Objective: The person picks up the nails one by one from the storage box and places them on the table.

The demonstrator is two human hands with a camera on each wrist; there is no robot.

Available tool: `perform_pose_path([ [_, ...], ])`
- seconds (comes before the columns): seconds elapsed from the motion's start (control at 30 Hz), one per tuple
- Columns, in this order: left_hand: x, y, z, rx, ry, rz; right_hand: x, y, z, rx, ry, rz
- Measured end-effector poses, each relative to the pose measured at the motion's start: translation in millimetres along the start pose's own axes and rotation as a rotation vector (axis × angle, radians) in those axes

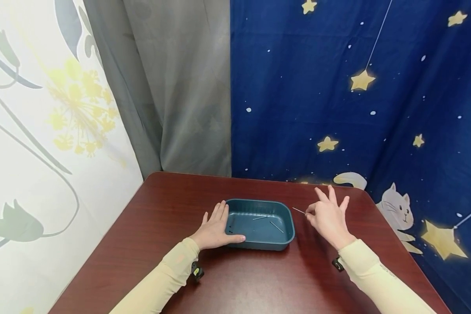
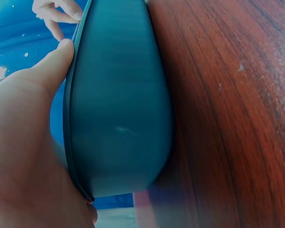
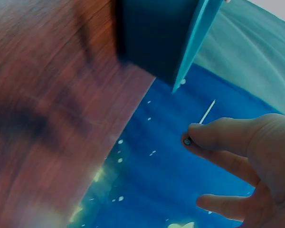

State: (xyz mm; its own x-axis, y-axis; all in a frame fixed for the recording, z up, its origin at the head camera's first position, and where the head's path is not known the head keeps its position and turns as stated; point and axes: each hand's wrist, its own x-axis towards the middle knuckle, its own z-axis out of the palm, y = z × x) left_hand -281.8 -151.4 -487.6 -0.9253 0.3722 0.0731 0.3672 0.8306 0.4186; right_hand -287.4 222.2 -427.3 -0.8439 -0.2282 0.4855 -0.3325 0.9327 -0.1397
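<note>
A dark teal rectangular tray (image 1: 257,246) stands on the table. My left hand (image 1: 215,232) rests on its left end, fingers straight along the rim and thumb lying over the front edge. To the right of the tray, my right hand (image 1: 329,218) is raised and pinches a thin silver nail (image 3: 207,111) between thumb and forefinger, the other fingers spread. The nail's point sticks out toward the tray, and its round head shows at the fingertips in the right wrist view. Two similar nails, one farther back (image 1: 260,218) and one nearer the front (image 1: 276,227), lie inside the tray.
The reddish-brown wooden table (image 1: 251,283) has rounded far corners. Behind it hang a grey curtain (image 1: 192,87) and a blue star-patterned curtain (image 1: 298,96). A white flower-patterned curtain (image 1: 31,174) runs along the left. Small dark spots show at the tray's left end.
</note>
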Motion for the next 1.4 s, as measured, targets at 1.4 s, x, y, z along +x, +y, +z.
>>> perform_pose_path([
  [1.4, -3.2, 6.3, -2.9, -0.007, 0.005, 0.009, -43.7, 44.9, 36.6, -0.096, -0.141, 0.03],
])
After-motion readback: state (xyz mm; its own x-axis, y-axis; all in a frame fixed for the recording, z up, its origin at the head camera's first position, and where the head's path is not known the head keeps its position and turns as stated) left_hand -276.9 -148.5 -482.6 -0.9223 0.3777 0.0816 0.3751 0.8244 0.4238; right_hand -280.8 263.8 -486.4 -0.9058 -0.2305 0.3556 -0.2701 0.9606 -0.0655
